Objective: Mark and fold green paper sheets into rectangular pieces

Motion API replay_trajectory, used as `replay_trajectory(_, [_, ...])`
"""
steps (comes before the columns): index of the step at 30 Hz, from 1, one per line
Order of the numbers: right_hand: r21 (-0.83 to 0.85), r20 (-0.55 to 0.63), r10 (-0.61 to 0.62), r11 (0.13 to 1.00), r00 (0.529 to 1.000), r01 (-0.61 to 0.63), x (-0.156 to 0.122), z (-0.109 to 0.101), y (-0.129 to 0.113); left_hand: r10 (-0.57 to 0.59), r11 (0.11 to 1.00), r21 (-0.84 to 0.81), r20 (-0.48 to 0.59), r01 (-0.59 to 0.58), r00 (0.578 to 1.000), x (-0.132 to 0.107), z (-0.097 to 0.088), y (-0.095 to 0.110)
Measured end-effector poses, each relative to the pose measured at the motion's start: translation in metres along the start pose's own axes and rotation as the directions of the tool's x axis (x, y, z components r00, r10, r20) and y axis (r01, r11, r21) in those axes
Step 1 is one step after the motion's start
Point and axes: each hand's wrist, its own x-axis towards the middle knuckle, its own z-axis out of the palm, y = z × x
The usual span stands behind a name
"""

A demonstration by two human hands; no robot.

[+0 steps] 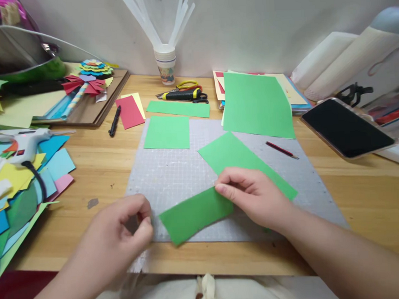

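My right hand (253,196) pinches a green paper strip (196,215) by its upper right end, thumb in front. The strip slants down to the left, raised a little over the grey cutting mat (174,178). Left of its free end is my left hand (126,230), apart from the paper, its fingers curled and the thumb near the forefinger with nothing visible between them. Behind my right hand a longer green paper piece (243,153) lies slantwise on the mat, partly covered by that hand. A green paper rectangle (166,132) rests at the mat's upper left.
A pencil (282,150) lies on the mat's right side. Behind are a green strip (177,109), a utility knife (182,94), a paper cup (166,66) and stacked green sheets (257,105). Paper scraps and a glue gun (23,144) lie left; a phone (348,127) right.
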Motion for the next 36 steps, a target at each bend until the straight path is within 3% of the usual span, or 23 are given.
replay_trajectory(4, [0.055, -0.039, 0.028, 0.998, 0.999, -0.026, 0.002, -0.004, 0.002, -0.108, 0.969, -0.225, -0.010, 0.103, 0.994, 0.002, -0.004, -0.005])
replay_trajectory(7, [0.112, 0.111, -0.012, 0.994, 0.994, -0.001, 0.000, -0.001, 0.004, -0.138, 0.849, -0.492, 0.147, 0.193, 0.980, 0.007, 0.002, 0.000])
replay_trajectory(9, [0.154, 0.231, -0.050, 0.988, 0.972, 0.014, -0.001, 0.001, 0.005, -0.079, 0.756, -0.589, 0.352, 0.286, 0.933, 0.012, 0.009, 0.009])
replay_trajectory(11, [0.200, 0.299, -0.082, 0.979, 0.951, 0.022, -0.002, 0.004, 0.005, 0.017, 0.700, -0.618, 0.515, 0.358, 0.857, 0.018, 0.019, 0.021])
replay_trajectory(13, [0.236, 0.301, -0.092, 0.972, 0.949, 0.019, -0.003, 0.005, 0.005, 0.093, 0.673, -0.634, 0.584, 0.381, 0.806, 0.024, 0.027, 0.033])
replay_trajectory(15, [0.269, 0.261, -0.051, 0.963, 0.964, -0.022, -0.003, 0.006, 0.005, 0.129, 0.675, -0.637, 0.600, 0.374, 0.790, 0.029, 0.034, 0.042])
replay_trajectory(17, [0.342, 0.217, 0.010, 0.936, 0.976, -0.085, -0.002, 0.007, 0.007, 0.115, 0.685, -0.633, 0.582, 0.360, 0.805, 0.032, 0.038, 0.048])
replay_trajectory(19, [0.453, 0.210, 0.045, 0.881, 0.977, -0.138, 0.000, 0.007, 0.009, 0.063, 0.669, -0.656, 0.519, 0.350, 0.852, 0.034, 0.040, 0.049])
replay_trajectory(22, [0.569, 0.220, 0.089, 0.797, 0.971, -0.202, 0.003, 0.009, 0.013, -0.056, 0.641, -0.706, 0.347, 0.300, 0.936, 0.034, 0.039, 0.047])
replay_trajectory(24, [0.610, 0.235, 0.153, 0.746, 0.960, -0.268, 0.005, 0.009, 0.014, -0.115, 0.653, -0.713, 0.238, 0.254, 0.964, 0.034, 0.039, 0.045])
replay_trajectory(29, [0.715, 0.269, 0.206, 0.611, 0.941, -0.338, 0.003, 0.010, 0.011, -0.173, 0.565, -0.807, 0.089, 0.173, 0.981, 0.033, 0.045, 0.044])
replay_trajectory(33, [0.655, 0.208, 0.202, 0.698, 0.957, -0.290, 0.002, 0.012, 0.008, -0.184, 0.512, -0.844, 0.070, 0.157, 0.980, 0.032, 0.054, 0.044])
replay_trajectory(36, [0.660, 0.201, 0.201, 0.696, 0.959, -0.284, 0.002, 0.014, 0.009, -0.143, 0.464, -0.870, 0.108, 0.163, 0.984, 0.031, 0.058, 0.042])
